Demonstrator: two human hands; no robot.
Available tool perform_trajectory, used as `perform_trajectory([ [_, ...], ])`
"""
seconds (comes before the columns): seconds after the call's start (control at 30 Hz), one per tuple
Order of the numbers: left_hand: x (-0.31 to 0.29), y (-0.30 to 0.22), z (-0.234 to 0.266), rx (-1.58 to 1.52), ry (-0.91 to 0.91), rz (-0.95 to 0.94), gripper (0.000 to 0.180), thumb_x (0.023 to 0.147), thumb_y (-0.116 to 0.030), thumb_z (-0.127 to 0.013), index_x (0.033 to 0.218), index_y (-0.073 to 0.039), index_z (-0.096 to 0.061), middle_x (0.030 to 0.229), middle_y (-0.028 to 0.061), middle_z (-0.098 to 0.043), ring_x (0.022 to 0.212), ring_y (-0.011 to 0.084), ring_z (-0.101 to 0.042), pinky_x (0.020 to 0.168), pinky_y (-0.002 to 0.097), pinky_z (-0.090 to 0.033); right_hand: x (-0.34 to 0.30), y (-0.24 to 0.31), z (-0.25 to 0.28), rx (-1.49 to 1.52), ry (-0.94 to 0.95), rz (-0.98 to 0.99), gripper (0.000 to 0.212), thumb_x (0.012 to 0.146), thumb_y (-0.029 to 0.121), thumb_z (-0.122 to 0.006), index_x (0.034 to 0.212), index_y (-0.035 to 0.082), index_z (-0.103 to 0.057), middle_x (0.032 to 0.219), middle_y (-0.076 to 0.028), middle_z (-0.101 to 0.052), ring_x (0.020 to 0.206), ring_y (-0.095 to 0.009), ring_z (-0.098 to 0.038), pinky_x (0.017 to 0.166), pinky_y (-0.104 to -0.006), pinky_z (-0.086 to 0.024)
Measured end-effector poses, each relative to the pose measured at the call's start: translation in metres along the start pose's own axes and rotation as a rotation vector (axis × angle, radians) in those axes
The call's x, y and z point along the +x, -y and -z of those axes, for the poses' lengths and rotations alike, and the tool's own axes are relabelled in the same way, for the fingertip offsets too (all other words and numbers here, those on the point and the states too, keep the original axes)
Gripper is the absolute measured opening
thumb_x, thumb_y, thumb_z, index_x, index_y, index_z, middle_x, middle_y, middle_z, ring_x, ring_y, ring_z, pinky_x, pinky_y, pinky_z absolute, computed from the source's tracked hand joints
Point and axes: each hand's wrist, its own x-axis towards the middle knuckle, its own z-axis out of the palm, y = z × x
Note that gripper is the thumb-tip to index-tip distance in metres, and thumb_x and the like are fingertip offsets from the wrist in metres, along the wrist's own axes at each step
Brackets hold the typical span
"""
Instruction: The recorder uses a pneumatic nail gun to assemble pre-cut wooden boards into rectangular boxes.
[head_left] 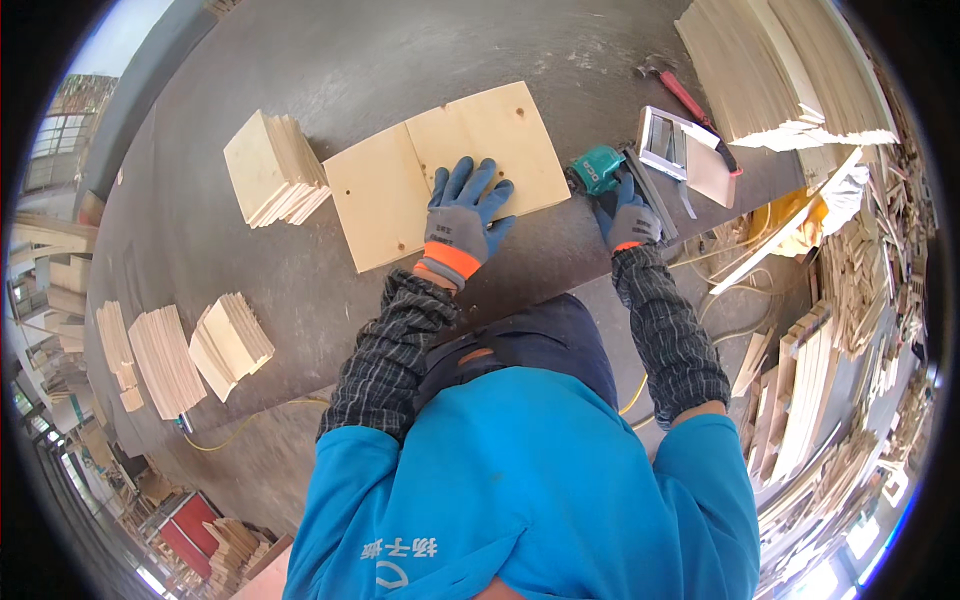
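Note:
My left hand (462,215), in a grey and blue work glove with an orange cuff, lies with fingers spread on pale wooden boards (375,190). A seam runs between the boards, which sit side by side and show a few dark knots. Just right of them is a green and black pneumatic nail gun (597,170), its long magazine slanting toward the table edge. My right hand (630,220), gloved alike, is closed around the nail gun's handle; the palm side and some fingers are hidden.
Stacked wooden panels (275,170) stand left of the boards, with smaller stacks (168,360) nearer the left edge. Right of the nail gun lie an open box (665,145) and a red-handled hammer (685,97). Tall panels (770,70) fill the far right; a yellow hose (735,290) hangs below.

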Motion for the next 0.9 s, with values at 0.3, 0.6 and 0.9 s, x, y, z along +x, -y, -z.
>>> perform_trajectory([
  [0.3,0.001,0.000,-0.001,-0.018,-0.025,-0.005,0.046,0.086,-0.032,-0.085,0.130,-0.022,-0.078,0.157,0.0104,-0.060,0.148,0.0422,-0.051,0.124,0.0642,-0.037,0.018,-0.035,0.031,0.479,0.094,0.022,0.060,0.090,0.034,-0.080,0.139,0.003,-0.065,0.108,-0.023,-0.079,0.107,-0.037,-0.077,0.090,-0.0494,-0.058],
  [0.6,0.000,0.003,0.000,-0.013,-0.033,0.006,0.047,0.084,-0.030,-0.087,0.130,-0.023,-0.076,0.155,0.0078,-0.061,0.147,0.0417,-0.053,0.123,0.0647,-0.038,-0.095,0.044,0.197,1.167,0.436,-0.168,0.026,0.098,0.025,-0.074,0.106,0.000,-0.070,0.075,-0.002,-0.065,0.062,-0.012,-0.062,0.058,-0.0285,-0.050],
  [0.9,0.001,0.002,0.000,-0.025,-0.037,0.013,0.044,0.085,-0.028,-0.086,0.128,-0.023,-0.076,0.154,0.0080,-0.063,0.146,0.0402,-0.054,0.123,0.0637,-0.039,-0.094,0.067,0.185,1.127,0.546,-0.205,0.038,0.097,0.025,-0.070,0.122,-0.003,-0.068,0.076,-0.003,-0.062,0.061,-0.011,-0.058,0.058,-0.0276,-0.048],
])
